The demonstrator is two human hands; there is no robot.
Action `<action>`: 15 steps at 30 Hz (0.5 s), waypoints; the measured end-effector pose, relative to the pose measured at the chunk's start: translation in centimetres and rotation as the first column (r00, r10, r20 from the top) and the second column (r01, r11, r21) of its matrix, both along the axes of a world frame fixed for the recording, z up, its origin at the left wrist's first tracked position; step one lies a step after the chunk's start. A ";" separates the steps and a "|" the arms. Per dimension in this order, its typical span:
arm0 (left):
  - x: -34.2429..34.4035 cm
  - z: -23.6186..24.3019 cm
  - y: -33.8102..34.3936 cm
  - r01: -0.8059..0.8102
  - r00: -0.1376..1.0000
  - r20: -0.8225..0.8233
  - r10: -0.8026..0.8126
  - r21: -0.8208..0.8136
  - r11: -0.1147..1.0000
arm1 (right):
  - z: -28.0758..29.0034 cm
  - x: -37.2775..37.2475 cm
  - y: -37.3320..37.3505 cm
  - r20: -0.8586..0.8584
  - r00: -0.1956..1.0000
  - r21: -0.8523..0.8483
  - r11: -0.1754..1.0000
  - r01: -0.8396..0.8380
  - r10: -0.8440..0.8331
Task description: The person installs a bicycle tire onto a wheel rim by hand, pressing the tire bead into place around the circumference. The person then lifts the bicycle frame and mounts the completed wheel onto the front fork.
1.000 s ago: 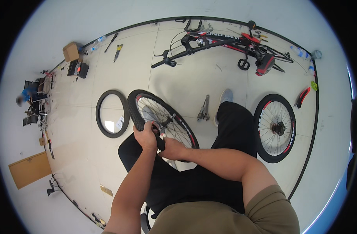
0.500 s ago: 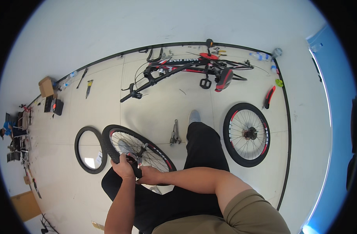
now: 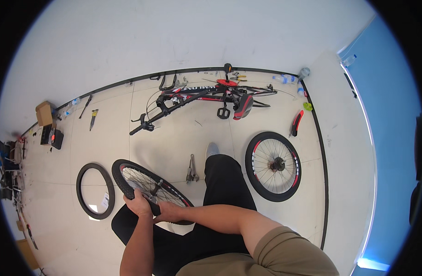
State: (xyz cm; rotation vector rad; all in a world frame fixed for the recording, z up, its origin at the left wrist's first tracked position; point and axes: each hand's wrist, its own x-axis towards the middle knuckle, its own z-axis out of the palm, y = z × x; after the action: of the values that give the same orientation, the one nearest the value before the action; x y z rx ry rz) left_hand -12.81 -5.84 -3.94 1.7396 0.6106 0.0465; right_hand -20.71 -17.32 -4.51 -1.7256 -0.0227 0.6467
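Observation:
I have a bicycle wheel [image 3: 118, 169] with a knobbly black tyre leaning between my legs. My left hand [image 3: 138, 204] is closed on its tyre at the near left of the wheel, just beside my right hand [image 3: 170, 211], which also grips the tyre lower down, its fingertips partly hidden. A loose black tyre [image 3: 80, 194] lies left of the wheel, a metal tool or fitting [image 3: 191, 170] lies beyond it, and a second wheel [image 3: 275, 165] with a cassette lies to my right.
A black-and-red bicycle frame [image 3: 199, 94] lies ahead by the wall. An open carton [image 3: 44, 113], a toolbox [image 3: 54, 137] and bottles [image 3: 70, 108] sit at the left. A red-and-black mudguard [image 3: 297, 123] and more bottles [image 3: 283, 79] are at the right. Chairs [image 3: 7, 166] stand at far left.
The view has swung up and to the right, so the floor items appear further left and more blue wall shows. My hands keep their hold on the wheel.

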 end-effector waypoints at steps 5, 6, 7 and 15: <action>0.9 -3.2 0.7 0.005 0.995 0.096 -0.020 0.150 0.989 | -1.2 -2.1 0.7 -0.011 0.974 0.077 0.971 0.226 -0.226; 0.8 -2.8 0.4 0.023 0.998 0.051 -0.029 0.102 0.995 | -1.6 -2.5 0.6 -0.026 0.961 0.105 0.956 0.276 -0.275; 0.8 -2.3 -0.1 0.039 0.999 0.006 -0.039 0.051 0.998 | -2.2 -2.7 0.1 -0.039 0.957 0.104 0.952 0.289 -0.286; 0.7 -1.3 -0.7 0.023 0.999 0.041 -0.019 -0.106 0.994 | -0.2 -3.1 0.4 0.150 0.952 -0.119 0.951 0.286 -0.268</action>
State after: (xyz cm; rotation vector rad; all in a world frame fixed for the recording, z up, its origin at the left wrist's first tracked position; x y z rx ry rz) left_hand -12.13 -6.57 -5.20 1.6382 0.5562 0.0334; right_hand -23.84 -16.89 -4.70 -1.8607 0.1747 0.3310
